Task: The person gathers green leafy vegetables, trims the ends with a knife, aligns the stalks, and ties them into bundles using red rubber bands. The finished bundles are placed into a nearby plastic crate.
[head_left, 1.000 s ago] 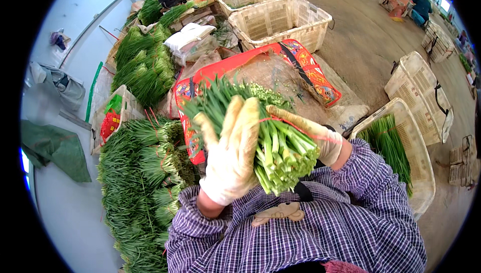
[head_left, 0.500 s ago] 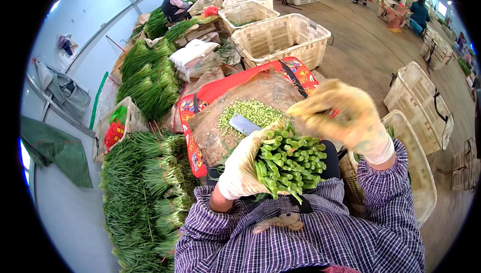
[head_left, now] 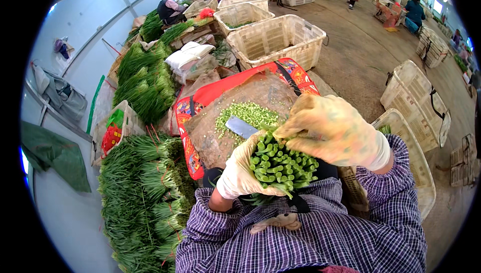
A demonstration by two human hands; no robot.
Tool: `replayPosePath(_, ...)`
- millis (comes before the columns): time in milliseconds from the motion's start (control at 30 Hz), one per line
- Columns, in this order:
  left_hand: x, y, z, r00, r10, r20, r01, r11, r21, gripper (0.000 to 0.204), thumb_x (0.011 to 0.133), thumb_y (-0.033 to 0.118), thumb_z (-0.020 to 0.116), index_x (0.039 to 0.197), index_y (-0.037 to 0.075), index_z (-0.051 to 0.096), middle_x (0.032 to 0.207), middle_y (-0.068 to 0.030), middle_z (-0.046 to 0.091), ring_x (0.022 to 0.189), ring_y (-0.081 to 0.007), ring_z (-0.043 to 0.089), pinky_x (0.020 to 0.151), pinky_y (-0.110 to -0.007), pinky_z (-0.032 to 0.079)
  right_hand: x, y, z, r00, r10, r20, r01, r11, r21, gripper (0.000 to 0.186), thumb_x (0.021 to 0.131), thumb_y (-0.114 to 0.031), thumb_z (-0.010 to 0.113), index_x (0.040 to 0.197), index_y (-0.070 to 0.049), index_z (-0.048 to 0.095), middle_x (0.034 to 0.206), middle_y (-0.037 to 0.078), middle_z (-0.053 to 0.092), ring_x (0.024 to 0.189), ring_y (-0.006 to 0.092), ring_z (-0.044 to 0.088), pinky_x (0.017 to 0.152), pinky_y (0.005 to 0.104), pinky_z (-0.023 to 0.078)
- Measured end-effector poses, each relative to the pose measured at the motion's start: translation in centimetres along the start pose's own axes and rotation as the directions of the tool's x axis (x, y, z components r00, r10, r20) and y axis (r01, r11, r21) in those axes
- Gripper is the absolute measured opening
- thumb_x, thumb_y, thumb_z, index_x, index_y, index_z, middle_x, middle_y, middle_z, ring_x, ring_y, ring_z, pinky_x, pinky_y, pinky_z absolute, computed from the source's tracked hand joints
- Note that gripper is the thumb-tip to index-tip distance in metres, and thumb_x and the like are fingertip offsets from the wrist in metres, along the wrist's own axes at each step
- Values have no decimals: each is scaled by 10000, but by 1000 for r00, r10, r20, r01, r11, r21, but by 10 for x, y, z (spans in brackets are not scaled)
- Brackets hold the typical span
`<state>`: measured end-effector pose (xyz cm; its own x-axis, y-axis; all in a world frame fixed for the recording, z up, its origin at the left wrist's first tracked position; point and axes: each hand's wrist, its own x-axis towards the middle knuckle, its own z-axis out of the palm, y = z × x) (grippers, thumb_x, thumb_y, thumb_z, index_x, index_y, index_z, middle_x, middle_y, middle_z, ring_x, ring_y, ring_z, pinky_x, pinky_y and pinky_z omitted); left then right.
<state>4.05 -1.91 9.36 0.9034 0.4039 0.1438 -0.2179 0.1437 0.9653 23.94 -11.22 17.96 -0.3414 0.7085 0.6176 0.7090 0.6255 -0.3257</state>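
Change: at centre of frame, the bunch of green stems (head_left: 283, 167) is kept gripped by the left hand (head_left: 239, 172), gloved fingers wrapped round its left side; cut ends are turned up toward the camera. The right hand (head_left: 339, 131), seen half a second ago raised off the bunch, is now brought to its upper right edge, apparently touching. Right fingers are bent and bunched, motion-blurred; whether a stem or anything else is pinched cannot be told. As judged, the bunch's weight is borne by the left hand, and the right is freed for fingertip work on the stems.

Counts, left to right: one green cloth (head_left: 55, 157) at far left; one crate (head_left: 131, 116) with red and green contents; tied bundles (head_left: 145, 198) stacked at lower left, too overlapped to be counted; one table (head_left: 204, 139), red-edged, mid-frame; one knife (head_left: 240, 126) lying on it, handle hidden behind the left hand; one heap of chopped bits (head_left: 253, 111) around the blade, pieces uncountable; one bunch, two gloved hands. Three open crates (head_left: 274, 43) are lined up at upper centre. One crate (head_left: 427, 190) is seen beside the right sleeve, at right of frame.
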Motion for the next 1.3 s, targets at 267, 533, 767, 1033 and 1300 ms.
replayPosePath(267,-4,-12,-6,998,5,-70,-1,999,50,1080,445,131,946,1354,0,377,1268,-70,542,1159,-163,515,1008,-340,407,5,-15,11,986,38,163,88,710,-699,104,765,-172,657,775,-93,589,741,47,555,643,240,572,550,364,438)
replayPosePath(533,-8,-11,-13,999,16,-29,-16,1000,7,1086,435,183,957,1344,-5,395,1264,-76,545,1154,-168,520,1006,-340,404,-1,16,3,942,316,-114,-282,929,239,209,832,-77,640,1034,-38,605,887,106,647,816,230,659,722,323,529)
replayPosePath(767,-7,-11,-11,999,-26,-25,26,1000,7,1059,423,165,959,1321,6,421,1231,-54,554,1132,-159,524,989,-336,413,0,8,22,925,355,135,-379,873,306,179,834,-91,622,999,-22,611,886,113,653,832,230,655,744,337,514)
replayPosePath(1033,-5,-8,-12,998,42,-54,-51,982,-179,1127,419,144,948,1366,6,353,1302,-103,517,1203,-226,496,1040,-392,372,-26,49,21,654,708,-268,-459,653,603,235,905,-113,583,1113,-7,610,954,51,630,843,115,578,786,241,457)
replayPosePath(1300,4,-10,-25,919,144,-368,-189,978,-90,931,469,173,923,1255,-25,465,1151,-92,607,1016,-189,587,902,-340,472,-52,24,118,828,534,171,-397,342,852,871,775,-302,759,1436,-22,266,1384,124,432,1239,189,415,1036,335,347)
